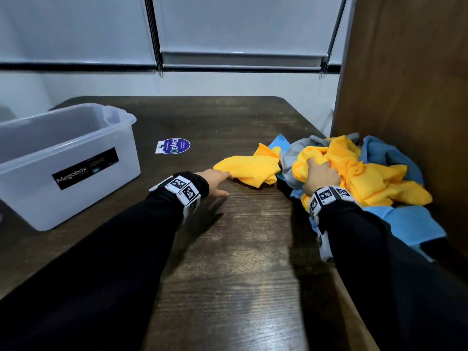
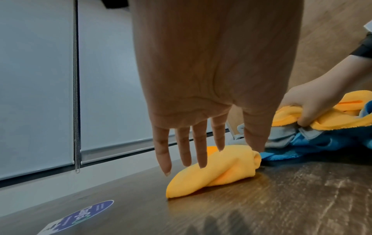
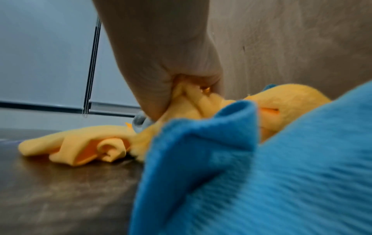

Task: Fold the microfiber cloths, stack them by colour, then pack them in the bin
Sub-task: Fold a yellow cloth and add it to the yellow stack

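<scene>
Cloths lie unfolded in a mixed heap [image 1: 354, 173] at the desk's right edge; one yellow cloth [image 1: 249, 169] sits loose just beside it. The right hand [image 1: 320, 177] is clenched on a yellow cloth within the heap. The left hand [image 1: 215, 182], fingers straight, grasps nothing. Risk: pulling may drag tangled blue and grey cloths off the right edge. The bin [image 1: 76, 138] stands at the left edge.

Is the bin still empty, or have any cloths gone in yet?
Empty as far as it shows: the clear bin has no colour through its walls, and the cloths lie crumpled on the table, unfolded.
</scene>
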The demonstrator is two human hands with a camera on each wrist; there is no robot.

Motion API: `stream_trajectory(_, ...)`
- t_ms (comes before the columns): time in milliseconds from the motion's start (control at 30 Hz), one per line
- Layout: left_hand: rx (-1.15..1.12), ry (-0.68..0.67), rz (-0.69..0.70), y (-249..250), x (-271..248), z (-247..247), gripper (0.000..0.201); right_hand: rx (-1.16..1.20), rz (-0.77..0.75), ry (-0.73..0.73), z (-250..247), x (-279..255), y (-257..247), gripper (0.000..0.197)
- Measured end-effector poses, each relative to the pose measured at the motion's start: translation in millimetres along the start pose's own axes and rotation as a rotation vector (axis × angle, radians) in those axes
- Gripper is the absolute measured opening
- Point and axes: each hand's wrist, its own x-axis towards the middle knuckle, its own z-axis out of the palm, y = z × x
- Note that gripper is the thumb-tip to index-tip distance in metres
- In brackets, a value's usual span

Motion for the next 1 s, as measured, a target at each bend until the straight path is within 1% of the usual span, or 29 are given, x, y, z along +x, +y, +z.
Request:
stream_trajectory(100, -0.04, 0.006, -0.003, -3, 4, 6, 0.06, -0.084, -0.059, 0.024, 7, -1, -7, 0.069)
stream_trajectory(133, -0.054, 0.01, -0.007, -6, 6, 8, 0.061, -0.107, -0.068, 0.03, 7, 1, -12, 0.07)
stream_trajectory(167, -0.067, 0.01, -0.007, -8, 8, 9, 0.061, -0.113, -0.055, 0.029, 6, 3, -16, 0.067)
stream_trajectory(233, -0.073, 0.015, 0.001, -12, 15, 10, 0.063, -0.08, 0.02, 0.055, 1, 9, -26, 0.053)
stream_trajectory(267, -0.08, 0.007, 0.014, -14, 20, 9, 0.063, -0.036, 0.064, 0.101, -2, 13, -30, 0.045)
stream_trajectory(300, -0.097, -0.001, 0.022, -14, 24, 7, 0.063, 0.038, 0.092, 0.18, -5, 16, -33, 0.039)
stream_trajectory(367, -0.123, 0.023, 0.034, -13, 37, 2, 0.061, 0.224, 0.075, 0.386, -7, 20, -39, 0.034)
stream_trajectory(400, -0.151, 0.053, 0.035, -12, 42, -1, 0.06, 0.287, 0.023, 0.474, -7, 20, -42, 0.034)
stream_trajectory(433, -0.191, 0.089, 0.035, -11, 47, -5, 0.059, 0.322, -0.04, 0.53, -5, 20, -46, 0.033)
stream_trajectory(500, -0.264, 0.174, 0.033, -10, 55, -10, 0.063, 0.36, -0.155, 0.566, -3, 20, -52, 0.031)
stream_trajectory(567, -0.281, 0.21, 0.045, -11, 63, -12, 0.075, 0.354, -0.259, 0.609, 1, 19, -58, 0.027)
stream_trajectory(633, -0.242, 0.212, 0.066, -13, 70, -14, 0.089, 0.319, -0.419, 0.698, 2, 17, -67, 0.022)
stream_trajectory(667, -0.238, 0.227, 0.074, -15, 73, -13, 0.094, 0.315, -0.499, 0.714, 2, 15, -74, 0.018)
stream_trajectory(700, -0.251, 0.26, 0.088, -16, 74, -14, 0.098, 0.346, -0.566, 0.687, 0, 13, -82, 0.015)
stream_trajectory(733, -0.288, 0.303, 0.104, -15, 73, -15, 0.099, 0.406, -0.614, 0.63, -2, 10, -89, 0.016)
stream_trajectory(767, -0.345, 0.352, 0.125, -15, 71, -16, 0.098, 0.484, -0.658, 0.574, -4, 7, -96, 0.02)
stream_trajectory(800, -0.41, 0.393, 0.144, -15, 68, -17, 0.092, 0.573, -0.698, 0.54, -5, 3, -100, 0.022)
stream_trajectory(833, -0.457, 0.416, 0.15, -15, 64, -19, 0.083, 0.664, -0.738, 0.527, -8, 0, -104, 0.022)
stream_trajectory(900, -0.484, 0.413, 0.132, -18, 56, -23, 0.056, 0.818, -0.811, 0.521, -15, -7, -109, 0.02)
stream_trajectory(933, -0.482, 0.41, 0.12, -23, 50, -22, 0.041, 0.855, -0.842, 0.529, -17, -13, -110, 0.02)
stream_trajectory(967, -0.485, 0.435, 0.126, -27, 47, -24, 0.028, 0.846, -0.861, 0.554, -19, -14, -110, 0.022)
stream_trajectory(1000, -0.495, 0.48, 0.13, -34, 43, -25, 0.019, 0.795, -0.869, 0.583, -20, -14, -108, 0.027)
